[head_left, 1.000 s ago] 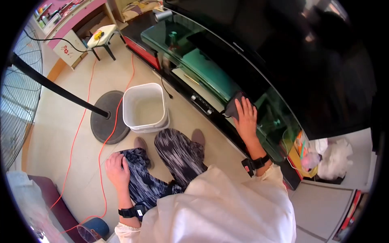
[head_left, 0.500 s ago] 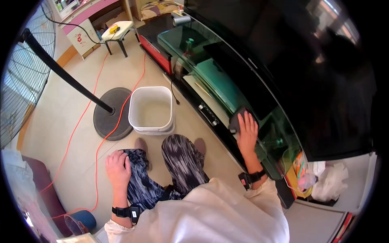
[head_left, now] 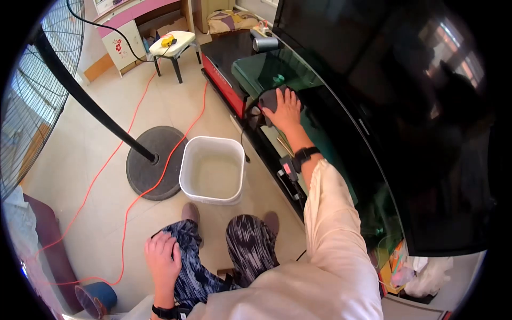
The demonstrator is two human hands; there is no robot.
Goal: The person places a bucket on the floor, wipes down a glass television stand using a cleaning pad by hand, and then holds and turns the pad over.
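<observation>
My right hand (head_left: 286, 111) presses a dark grey cloth (head_left: 269, 100) on the far part of the glass-topped TV stand (head_left: 248, 72), its fingers spread over the cloth. My left hand (head_left: 162, 257) rests on my left knee in patterned trousers, fingers bent over it, and no object shows in it. A white square bucket (head_left: 212, 170) with liquid in it stands on the floor in front of my feet. The large black TV (head_left: 394, 122) rises to the right of my right arm.
A black fan base (head_left: 154, 163) stands left of the bucket, with an orange cord (head_left: 128, 208) across it. Farther back are a small stool (head_left: 173, 44) and a silver cylinder (head_left: 265, 44). A blue bin (head_left: 101, 298) is at lower left; plastic bags (head_left: 429, 276) lie at lower right.
My right hand has slid the cloth away from me along the glass, to the stand's far part, and the arm is stretched out. My left hand stays on the knee. The view has shifted.
</observation>
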